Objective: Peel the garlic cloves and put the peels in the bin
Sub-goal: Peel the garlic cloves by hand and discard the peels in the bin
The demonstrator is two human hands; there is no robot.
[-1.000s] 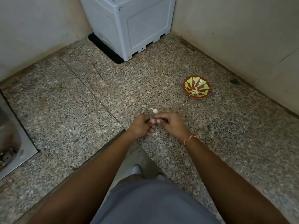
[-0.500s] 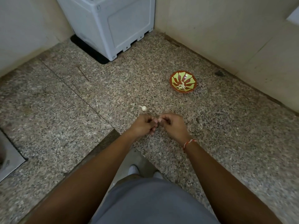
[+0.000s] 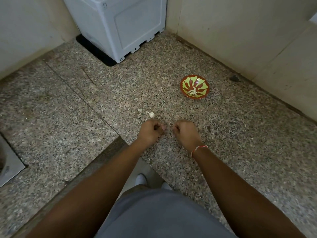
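A speckled granite counter fills most of the view, meeting pale walls at the far left and far right, with a seam running across it from the far left toward the near middle. At the far end, in the corner, stands a white plastic appliance on a black mat. At the left edge a strip of a steel sink shows. Near the bottom, the person's grey clothing and two bare forearms reach out over the counter. The left hand and the right hand hover side by side above the counter, just apart, both with fingers curled in toward the palm — whether either pinches a clove or a scrap of peel between its fingertips cannot be told, as the fingers hide whatever is there. The right wrist carries a red and white thread. To the far right of the hands, well apart from them, sits a small red and green bowl with a few pale garlic pieces lying in its bottom. Just beyond the left hand, a single unpeeled garlic clove lies on the counter — small, white, with a thin tail pointing left. Far right, near the wall, a small dark spot marks the counter.
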